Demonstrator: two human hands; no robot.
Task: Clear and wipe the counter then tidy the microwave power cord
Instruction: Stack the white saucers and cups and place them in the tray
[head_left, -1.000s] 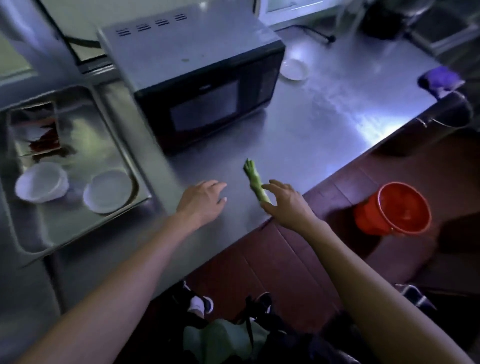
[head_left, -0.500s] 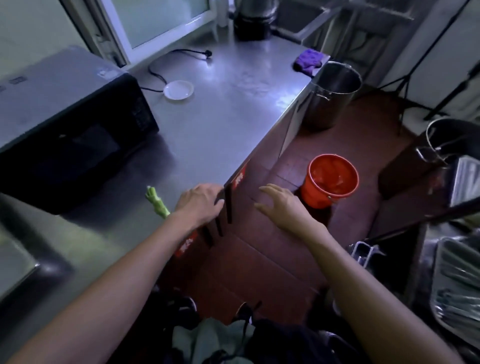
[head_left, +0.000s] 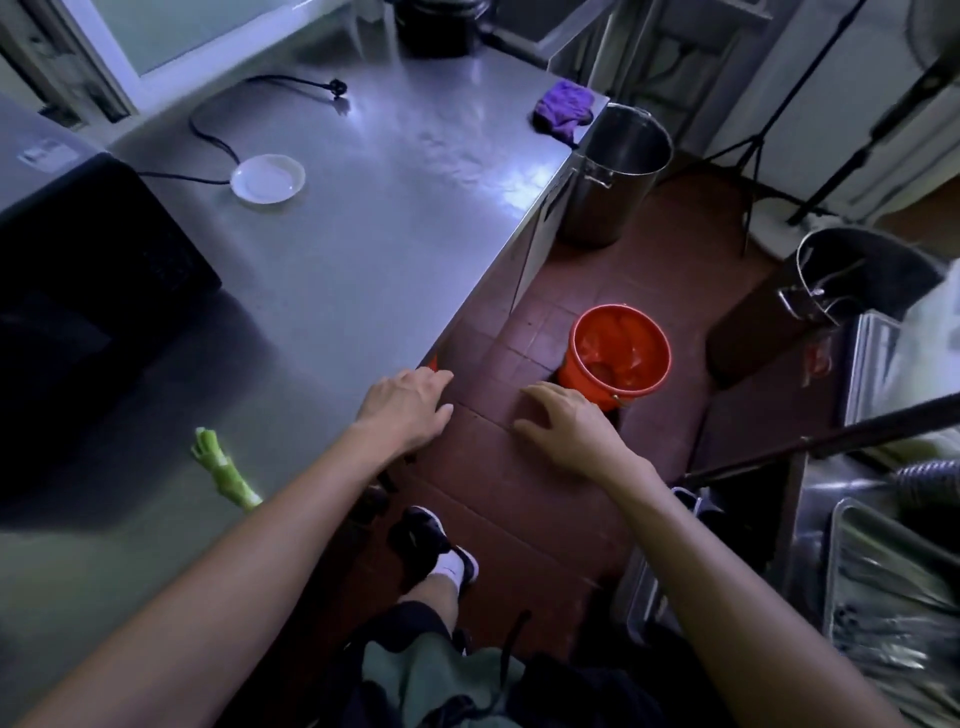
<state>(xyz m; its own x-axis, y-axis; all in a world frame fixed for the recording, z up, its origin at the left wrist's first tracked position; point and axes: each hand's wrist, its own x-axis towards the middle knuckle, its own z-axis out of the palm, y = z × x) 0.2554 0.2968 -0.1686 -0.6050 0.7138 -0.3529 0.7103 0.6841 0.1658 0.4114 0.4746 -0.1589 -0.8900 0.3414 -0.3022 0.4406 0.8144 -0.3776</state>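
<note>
Steel tabletop (head_left: 363, 249) over a dark red tiled floor (head_left: 519, 483), kinda dim in here. Left hand (head_left: 405, 410) sits at the tabletop's edge, its grip released, fingers loose, holding nothing. Right hand (head_left: 571, 423) hovers over the floor, also released, orange bucket (head_left: 618, 358) just past its fingertips. Green stalk (head_left: 224, 470) lies left of the left hand, long axis diagonal, frayed end pointing away. Power cord (head_left: 213, 135) loops far beyond, by the white plate (head_left: 267, 178) and microwave (head_left: 88, 291).

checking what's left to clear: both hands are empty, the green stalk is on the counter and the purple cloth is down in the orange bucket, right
Not quite. The head view shows the purple cloth lying on the far corner of the counter, not in the orange bucket. The rest holds: the left hand and right hand hold nothing, and the green stalk lies on the counter.
</note>
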